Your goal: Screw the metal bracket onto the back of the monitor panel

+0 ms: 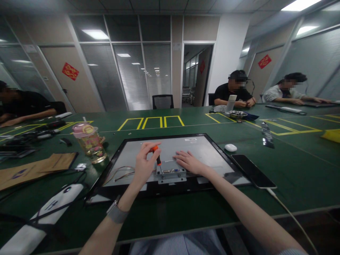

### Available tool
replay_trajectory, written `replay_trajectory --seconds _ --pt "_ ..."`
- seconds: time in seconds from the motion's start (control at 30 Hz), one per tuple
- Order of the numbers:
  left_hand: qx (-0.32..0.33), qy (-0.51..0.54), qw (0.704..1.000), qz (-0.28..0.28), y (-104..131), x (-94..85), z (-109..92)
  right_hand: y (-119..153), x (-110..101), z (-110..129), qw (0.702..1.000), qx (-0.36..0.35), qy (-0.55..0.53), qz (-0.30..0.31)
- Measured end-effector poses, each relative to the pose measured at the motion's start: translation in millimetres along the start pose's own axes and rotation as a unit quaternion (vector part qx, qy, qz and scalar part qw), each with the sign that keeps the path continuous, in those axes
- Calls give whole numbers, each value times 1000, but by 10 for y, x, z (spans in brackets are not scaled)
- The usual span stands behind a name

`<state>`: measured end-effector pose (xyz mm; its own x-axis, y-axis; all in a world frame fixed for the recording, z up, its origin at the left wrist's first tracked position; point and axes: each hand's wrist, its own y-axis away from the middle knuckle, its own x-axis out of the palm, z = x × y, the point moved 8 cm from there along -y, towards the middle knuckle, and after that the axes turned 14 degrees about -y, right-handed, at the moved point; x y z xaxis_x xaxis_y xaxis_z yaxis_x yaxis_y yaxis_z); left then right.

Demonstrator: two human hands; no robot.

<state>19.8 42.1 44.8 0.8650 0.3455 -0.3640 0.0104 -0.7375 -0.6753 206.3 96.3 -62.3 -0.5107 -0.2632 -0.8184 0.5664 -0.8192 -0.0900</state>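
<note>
My left hand (145, 161) is closed around the orange-and-black handle of a screwdriver (158, 160), its shaft pointing down at the left part of a small metal box (172, 173) with connector ports. The box sits near the front edge of a flat display panel (203, 157) with a grey back and black frame. On the panel, to the right of the screwdriver, my right hand (189, 162) lies flat with its fingers spread. Thin wires (122, 172) run over the panel left of the box. The screwdriver tip is too small to make out clearly.
Left of the panel stand a pink-lidded bottle (90, 143), brown paper (50, 164) and a white device with black straps (55, 209). To the right lie a plugged-in phone (253, 171) and a white case (230, 147). Other people sit across the green table (196, 217).
</note>
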Motion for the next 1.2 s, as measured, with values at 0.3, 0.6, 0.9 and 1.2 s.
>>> replay_trajectory --seconds 0.3,0.6,0.9,1.2 --pt "-39 52 998 -1 17 10 40 -6 -1 -6 1000 0 -5 0" --pt "-16 35 999 24 8 15 -15 -3 -4 9 1000 -1 -3 0" --pt "-36 40 999 -1 5 26 50 8 -8 21 1000 -2 3 -4" --pt "-65 124 989 52 13 109 38 -7 -1 -4 1000 -1 1 -2"
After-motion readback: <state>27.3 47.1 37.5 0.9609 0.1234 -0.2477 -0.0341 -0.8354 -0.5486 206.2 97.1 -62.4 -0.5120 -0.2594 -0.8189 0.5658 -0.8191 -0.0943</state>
